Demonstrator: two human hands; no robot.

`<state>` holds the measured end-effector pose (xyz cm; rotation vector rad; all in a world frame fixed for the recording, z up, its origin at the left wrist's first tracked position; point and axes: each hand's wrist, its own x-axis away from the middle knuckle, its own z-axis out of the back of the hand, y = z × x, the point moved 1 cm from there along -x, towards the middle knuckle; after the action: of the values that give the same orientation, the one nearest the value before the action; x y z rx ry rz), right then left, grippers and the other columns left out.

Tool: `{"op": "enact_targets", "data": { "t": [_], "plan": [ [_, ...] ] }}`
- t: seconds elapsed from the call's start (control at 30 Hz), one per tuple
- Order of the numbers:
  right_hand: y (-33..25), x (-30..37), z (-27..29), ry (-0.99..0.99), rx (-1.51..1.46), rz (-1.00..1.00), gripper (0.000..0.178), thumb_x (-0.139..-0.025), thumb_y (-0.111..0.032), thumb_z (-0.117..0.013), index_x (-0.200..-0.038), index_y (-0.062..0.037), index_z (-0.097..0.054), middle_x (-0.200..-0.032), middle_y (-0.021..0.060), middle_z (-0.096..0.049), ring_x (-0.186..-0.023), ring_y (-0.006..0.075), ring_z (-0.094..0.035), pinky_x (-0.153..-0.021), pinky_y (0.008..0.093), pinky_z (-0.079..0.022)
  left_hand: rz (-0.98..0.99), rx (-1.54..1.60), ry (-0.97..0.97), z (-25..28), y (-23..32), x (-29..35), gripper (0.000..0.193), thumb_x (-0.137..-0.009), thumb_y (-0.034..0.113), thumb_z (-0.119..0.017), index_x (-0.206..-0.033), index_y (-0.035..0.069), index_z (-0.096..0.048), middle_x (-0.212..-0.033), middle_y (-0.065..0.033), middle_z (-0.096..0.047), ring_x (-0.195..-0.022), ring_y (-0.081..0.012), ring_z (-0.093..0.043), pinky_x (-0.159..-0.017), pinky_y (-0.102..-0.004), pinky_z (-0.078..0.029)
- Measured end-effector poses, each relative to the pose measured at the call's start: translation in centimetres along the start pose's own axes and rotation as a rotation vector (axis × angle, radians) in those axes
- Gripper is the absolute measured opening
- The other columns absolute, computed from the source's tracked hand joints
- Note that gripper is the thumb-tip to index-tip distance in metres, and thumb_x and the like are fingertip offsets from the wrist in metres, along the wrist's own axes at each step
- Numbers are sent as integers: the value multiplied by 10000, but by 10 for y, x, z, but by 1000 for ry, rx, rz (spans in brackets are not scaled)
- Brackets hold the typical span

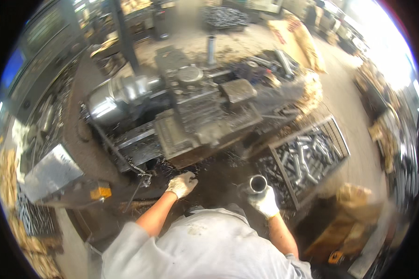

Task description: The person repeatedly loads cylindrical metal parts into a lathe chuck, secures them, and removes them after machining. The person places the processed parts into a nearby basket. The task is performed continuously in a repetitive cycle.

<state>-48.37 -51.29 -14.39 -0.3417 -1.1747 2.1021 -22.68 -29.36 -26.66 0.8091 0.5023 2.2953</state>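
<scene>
My right hand (266, 204), in a pale work glove, is wrapped round a short metal tube (257, 184). The tube's round open end faces up, and the glove hides part of its side. My left hand (182, 185), gloved too, is at the front of a greasy metal lathe (191, 135), just below its carriage. Its fingers are curled in, and whatever they may grip is hidden. To its left, the lathe's big shiny chuck (104, 104) looks smeared by motion or glare.
A wire-sided crate (284, 172) heaped with metal tubes (307, 158) stands to the right. One upright tube (211, 50) is behind the lathe. Metal shavings (145, 177) hang at its front left. A cardboard box (344, 218) sits at the lower right, and a sheet-metal box (53, 174) at the left.
</scene>
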Motion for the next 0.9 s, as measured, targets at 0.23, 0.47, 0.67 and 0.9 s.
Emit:
{"op": "enact_targets", "data": {
  "t": [0.23,0.47,0.67,0.9],
  "plan": [
    [-87,-194,-41,-286,-22,239,478,-793,-346,-908,-1169,-95,-754,-1066,137,-809,-1005,292,-794,-889,391,-617,645,936,454,-40,-151,68,350,-994,359,-716,-1133,42,-769,-919,-112,-771,-749,-206,-745,-707,-345,-599],
    [-100,-298,-58,-584,132,380,673,-811,-452,-867,-1365,-120,-682,-1169,190,-785,-1096,374,-758,-927,453,-614,1221,252,1451,-6,-224,150,590,-1140,428,-490,-1447,-68,-581,-1434,-328,-633,-1316,-444,-616,-1136,-464,-477],
    [-146,-385,14,-745,283,812,349,-867,-275,-804,-1148,-67,-789,-1045,177,-803,-907,348,-791,-822,437,-640,1026,257,1593,43,-234,173,547,-1146,387,-482,-1473,-42,-566,-1426,-267,-652,-1297,-392,-630,-1123,-450,-469],
    [-270,-477,-33,-630,-48,1119,320,-860,-151,-779,-1154,-23,-783,-993,146,-803,-864,290,-793,-805,395,-649,665,1627,1706,54,-223,141,453,-1052,549,-609,-1232,138,-670,-996,-83,-678,-879,-242,-614,-803,-411,-518]
  ]
}}
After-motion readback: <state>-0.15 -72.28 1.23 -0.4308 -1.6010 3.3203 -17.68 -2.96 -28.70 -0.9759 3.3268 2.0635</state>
